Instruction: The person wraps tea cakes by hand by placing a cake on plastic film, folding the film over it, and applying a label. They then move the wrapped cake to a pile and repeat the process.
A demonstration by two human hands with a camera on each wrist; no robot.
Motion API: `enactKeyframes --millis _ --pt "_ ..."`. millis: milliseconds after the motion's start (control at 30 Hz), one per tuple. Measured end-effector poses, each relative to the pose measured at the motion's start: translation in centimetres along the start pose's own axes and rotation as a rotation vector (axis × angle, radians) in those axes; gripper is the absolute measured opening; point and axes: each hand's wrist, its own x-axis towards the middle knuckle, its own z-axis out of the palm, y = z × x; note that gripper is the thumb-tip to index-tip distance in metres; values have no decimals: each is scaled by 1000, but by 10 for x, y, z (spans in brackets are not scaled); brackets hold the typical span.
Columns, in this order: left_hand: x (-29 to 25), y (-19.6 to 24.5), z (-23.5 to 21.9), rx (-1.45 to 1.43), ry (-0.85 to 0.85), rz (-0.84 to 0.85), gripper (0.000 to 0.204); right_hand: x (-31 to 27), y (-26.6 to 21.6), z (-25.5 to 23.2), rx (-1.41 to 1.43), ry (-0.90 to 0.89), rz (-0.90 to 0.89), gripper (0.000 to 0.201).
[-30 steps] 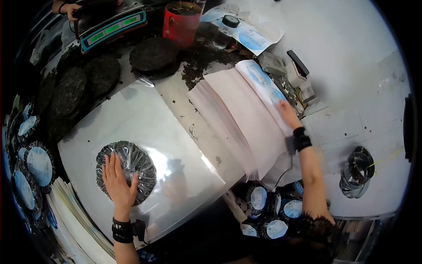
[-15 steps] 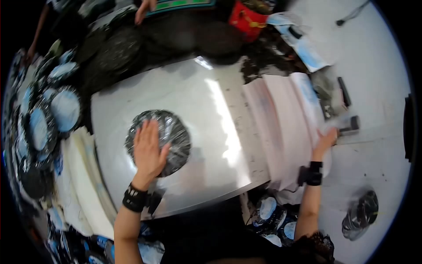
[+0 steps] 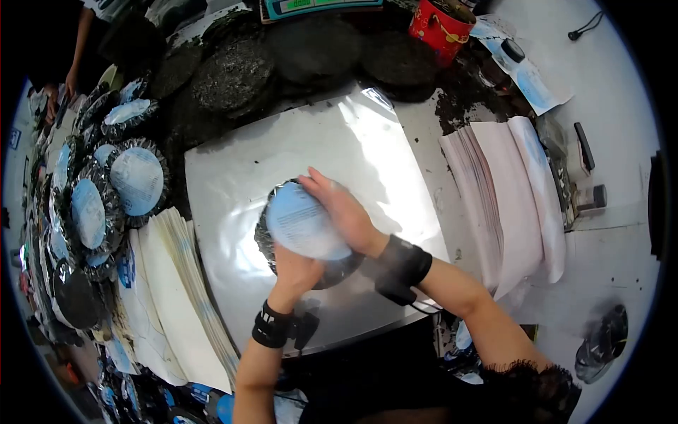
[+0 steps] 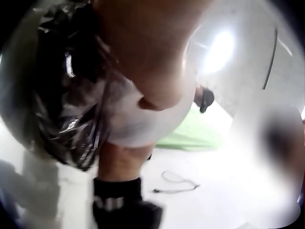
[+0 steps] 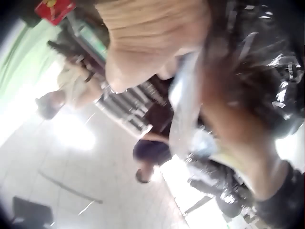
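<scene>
Just above a shiny clear sheet stack (image 3: 395,169), a dark disc in crinkled plastic (image 3: 339,272) is tilted, with a round blue-and-white paper label (image 3: 307,222) on its upward face. My left hand (image 3: 296,272) grips its lower edge, fingers partly hidden behind it. Stretched over the label's upper right part, my right hand (image 3: 344,215) rests with fairly straight fingers. The left wrist view shows the disc's plastic-wrapped dark side (image 4: 71,90) beside my left hand (image 4: 143,47). In the right wrist view, my right hand (image 5: 152,43) lies near the pale label edge (image 5: 186,105).
Labelled wrapped discs (image 3: 138,180) pile up at left, beside a pale paper stack (image 3: 173,283). Bare dark discs (image 3: 233,74), a scale (image 3: 318,6) and a red bucket (image 3: 441,32) line the back. Pinkish paper (image 3: 508,198) lies right. Another person's hands (image 3: 60,95) show far left.
My right hand has come from the paper stack to the disc, which now bears a round label. The left hand has moved from flat on top to gripping the lower edge; the disc is tilted.
</scene>
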Motion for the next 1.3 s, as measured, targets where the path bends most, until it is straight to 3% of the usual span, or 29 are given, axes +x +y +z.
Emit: enactKeyframes --millis 33,133,167,267,300,400,433,467,500,533,567,600,667,700,800,833,867,900,933,1000,1067,1133,1200,1300 --pt "0 4 4 -421 136 -395 60 -5 5 7 16 10 3 84" --pt "-5 9 -12 -1135 665 -12 56 -18 16 27 -1500 -386 -488 79" --pt "-14 8 -19 -878 705 -45 62 -17 28 30 -1552 -345 -532 81" --pt "-48 -9 -41 129 554 -339 61 -18 20 39 -1687 -353 -464 82" --pt "-47 -16 -35 211 384 -524 53 -17 22 40 -1710 -335 -493 83" --pt "-42 -8 -31 -2 423 -419 42 -13 16 37 -1514 -297 -447 81" --pt "-40 -3 -37 -174 459 -445 36 -10 10 27 -1148 -241 -331 86" --pt "-45 -3 -46 -448 400 -602 39 0 -3 8 -1064 -86 -320 87" --pt "-47 -6 -57 -621 372 -623 41 19 -20 -12 -978 52 -303 88" --pt "-52 -7 -68 -790 333 -654 42 52 -44 -22 -1138 177 -494 91" --pt "-52 -3 -79 -836 336 -703 46 95 -57 -39 -1438 260 -799 96" --pt "-57 -6 -84 -835 337 -713 46 131 -79 -46 -1726 280 -856 102" --pt "-59 -23 -93 -822 364 -709 46 211 -81 -78 -1919 283 -880 101" --pt "-68 -32 -99 -792 299 -751 53 232 -81 -88 -1951 237 -839 98" --pt "-102 -75 -124 -499 605 -692 52 256 -54 -124 -1898 164 -777 77" --pt "-88 -50 -173 -439 579 -686 51 261 -54 -133 -1851 167 -794 73" --pt "-72 -43 -208 -412 781 -528 33 268 -56 -136 -1803 167 -809 69" --pt "-81 -59 -263 -265 729 -507 36 269 -67 -134 -1651 157 -798 67" --pt "-69 -42 -289 -435 985 -466 41 269 -74 -138 -1638 112 -741 68" --pt "-75 -32 -282 -659 1121 -393 41 273 -89 -139 -1594 24 -654 69" --pt "-98 -9 -229 -622 817 -459 35 250 -88 -117 -1956 37 -526 82" --pt "-122 -25 -183 -514 581 -573 35 251 -75 -112 -2234 47 -485 89" --pt "-131 -16 -156 -505 609 -629 27 257 -69 -120 -1961 115 -496 94" --pt "-128 2 -146 -517 506 -629 28 273 -96 -162 -1520 158 -892 79"
